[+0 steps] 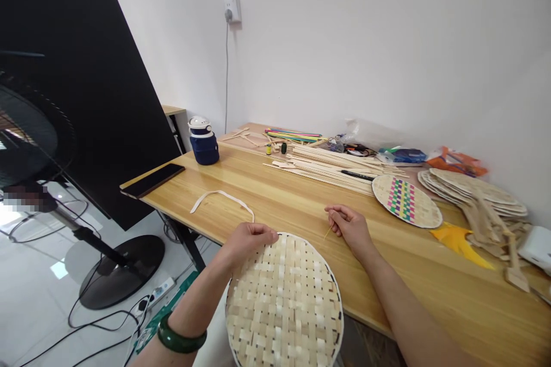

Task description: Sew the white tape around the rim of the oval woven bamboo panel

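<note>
My left hand [246, 245] pinches the top rim of a round woven bamboo fan face [286, 304]. The weave is pale, and its edge is bound in white with dark stitch-like marks along the right side. From near my left fingers a white binding strip [224, 194] trails loosely over the table. To the right, apart from the weave, my right hand [349, 228] has its fingers closed on a thin yellow strand [328, 233], which pokes out below the fingertips.
On the wooden table [275, 183] are bamboo strips [331, 169], a black pen [357, 175], small thread spools [269, 149], a multicoloured woven disc [407, 200], stacked discs [477, 189], yellow cloth [458, 243], a blue jug [204, 143] and a dark phone [157, 179]. A standing fan [116, 266] is left.
</note>
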`<state>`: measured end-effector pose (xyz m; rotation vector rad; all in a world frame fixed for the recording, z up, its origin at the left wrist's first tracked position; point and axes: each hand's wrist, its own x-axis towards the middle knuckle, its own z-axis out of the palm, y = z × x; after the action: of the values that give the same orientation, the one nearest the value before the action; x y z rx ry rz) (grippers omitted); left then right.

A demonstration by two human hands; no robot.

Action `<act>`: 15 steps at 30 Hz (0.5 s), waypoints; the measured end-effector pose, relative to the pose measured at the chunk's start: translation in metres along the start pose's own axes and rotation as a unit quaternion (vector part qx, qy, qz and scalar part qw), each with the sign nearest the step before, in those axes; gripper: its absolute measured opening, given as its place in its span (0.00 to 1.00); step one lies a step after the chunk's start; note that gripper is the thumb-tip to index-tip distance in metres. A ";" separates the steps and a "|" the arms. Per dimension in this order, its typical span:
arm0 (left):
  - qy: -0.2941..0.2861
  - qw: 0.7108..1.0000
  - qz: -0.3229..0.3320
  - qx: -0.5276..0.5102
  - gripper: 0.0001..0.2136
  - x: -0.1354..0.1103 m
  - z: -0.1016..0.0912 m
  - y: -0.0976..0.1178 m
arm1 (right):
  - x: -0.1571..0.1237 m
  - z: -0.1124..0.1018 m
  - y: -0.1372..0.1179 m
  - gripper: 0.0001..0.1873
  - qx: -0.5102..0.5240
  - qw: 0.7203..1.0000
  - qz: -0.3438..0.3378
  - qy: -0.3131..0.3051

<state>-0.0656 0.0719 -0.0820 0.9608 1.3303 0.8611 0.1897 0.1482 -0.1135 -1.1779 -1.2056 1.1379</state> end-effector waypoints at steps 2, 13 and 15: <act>-0.006 1.000 -0.002 -0.005 0.12 0.000 0.000 0.001 | 0.000 0.000 0.001 0.16 0.007 1.000 0.003 0.007; -0.047 0.995 -0.002 -0.086 0.16 -0.054 -0.029 -0.018 | -0.021 -0.059 -0.041 0.22 0.115 0.986 0.007 0.124; -0.056 0.993 -0.003 -0.104 0.15 -0.063 -0.035 -0.025 | -0.038 -0.094 -0.060 0.24 0.121 0.981 0.008 0.150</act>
<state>-0.1056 0.0069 -0.0814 0.8278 1.1231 0.9088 0.2822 0.1035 -0.0566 -1.1248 -0.8056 1.0420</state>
